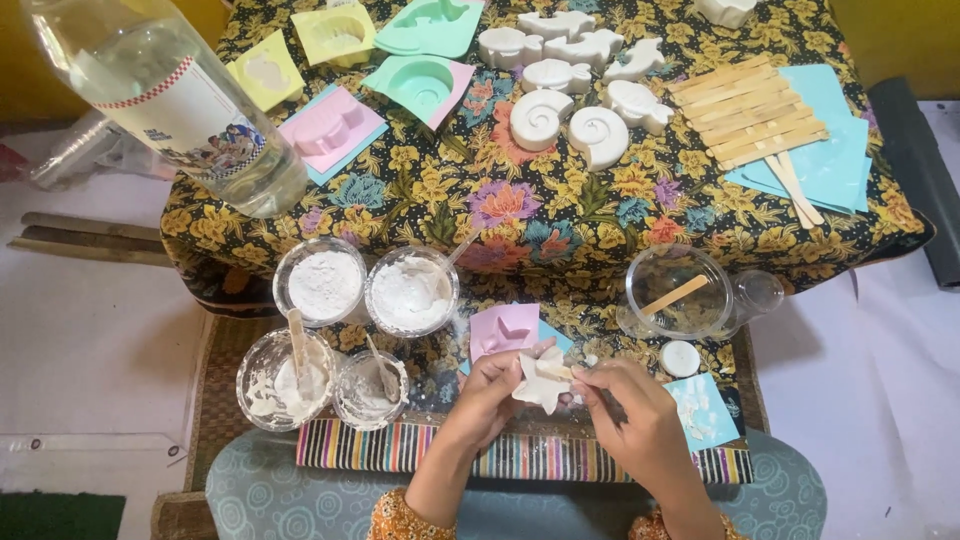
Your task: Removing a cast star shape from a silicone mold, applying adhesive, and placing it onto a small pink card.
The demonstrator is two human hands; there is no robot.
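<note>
Left hand (492, 385) and right hand (622, 400) both gripping white plaster cast (540, 380), pink mould (503, 329) just beyond, table (560, 205)

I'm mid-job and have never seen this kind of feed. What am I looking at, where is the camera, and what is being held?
There is no machine here: a person works with two bare hands, and the single picture comes from a camera worn on their head, looking down. The left hand and right hand together hold a small white star-shaped cast; both hands have a grip on it. Just beyond lies a pink mould on a floral cloth. To the left stand four clear bowls: two with white powder and two with wet white paste. Further back are white shell-shaped casts, coloured moulds, wooden sticks and a clear plastic bottle.
</note>
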